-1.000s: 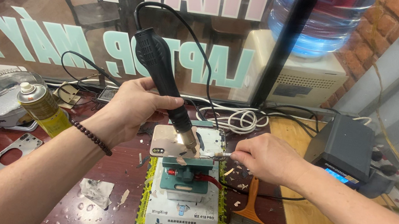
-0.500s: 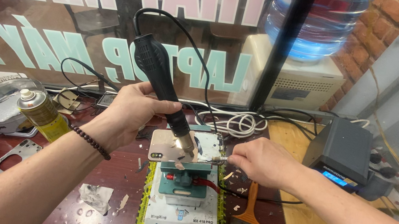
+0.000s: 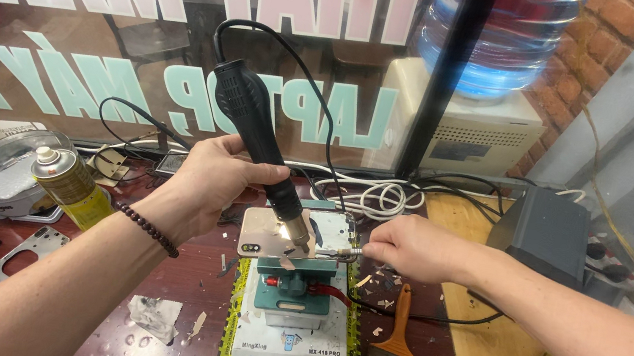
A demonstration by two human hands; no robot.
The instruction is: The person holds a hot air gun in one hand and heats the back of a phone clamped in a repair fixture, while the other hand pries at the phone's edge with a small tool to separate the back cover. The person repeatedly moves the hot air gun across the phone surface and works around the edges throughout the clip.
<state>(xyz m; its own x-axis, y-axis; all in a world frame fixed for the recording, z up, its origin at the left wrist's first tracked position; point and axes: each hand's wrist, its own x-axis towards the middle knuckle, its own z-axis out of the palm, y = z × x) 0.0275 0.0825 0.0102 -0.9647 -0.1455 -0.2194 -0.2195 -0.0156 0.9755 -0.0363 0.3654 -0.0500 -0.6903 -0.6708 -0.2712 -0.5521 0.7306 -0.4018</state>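
Head view is showing the left hand [image 3: 218,179] gripping a black hot-air gun [image 3: 256,133] over the clamped phone [image 3: 299,235] while the right hand [image 3: 408,247] is pinching a thin metal tool [image 3: 340,252] beside the nozzle, probably risking scorched fingers.

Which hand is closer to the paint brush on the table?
Right. The right hand is just above the brush, holding a small tool. The left hand grips the hot air gun, farther left.
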